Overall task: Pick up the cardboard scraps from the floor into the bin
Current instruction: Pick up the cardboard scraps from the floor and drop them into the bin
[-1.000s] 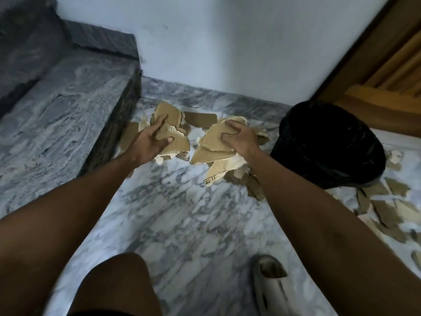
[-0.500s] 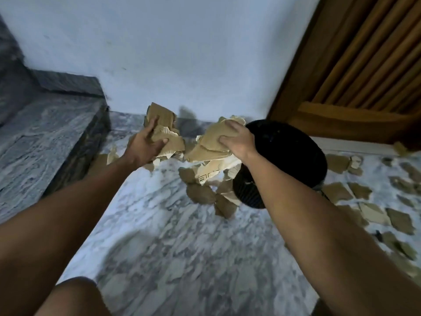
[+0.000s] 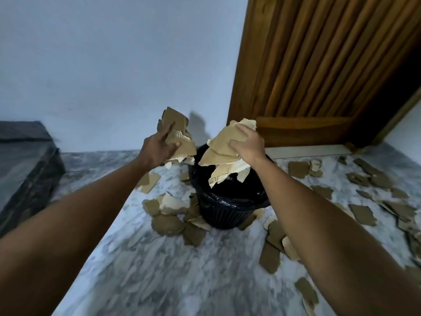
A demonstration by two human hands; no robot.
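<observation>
Cardboard scraps in three places: two held bundles, plus loose litter on the floor (image 3: 141,270).

Right bundle (image 3: 224,151): several torn sheets, roughly five or six, exact count unclear where they overlap. The right hand (image 3: 247,144) clamps it from above, fingers curled over the top edge and pressed onto the top sheet. The bundle hangs directly over the mouth of the bin (image 3: 227,215), and its lowest piece with printed marks dips below rim level.

Left bundle (image 3: 177,137): about four pieces. The left hand (image 3: 157,148) grips it with fingers spread across the near face and the thumb under the lower edge. It sits at the bin's left rim, partly outside the opening.

One bin: black, ribbed wall, black liner bag folded over the rim, standing upright on the floor near the wall (image 3: 102,76).

Floor scraps: one cluster (image 3: 168,222) of about eight pieces touching the bin's left base, one separate piece (image 3: 148,182) further left, and a bigger scatter (image 3: 364,197) of well over fifteen pieces to the right, reaching toward the wooden door (image 3: 319,65).

One dark stone step (image 3: 25,160) at far left. Both forearms bare.
</observation>
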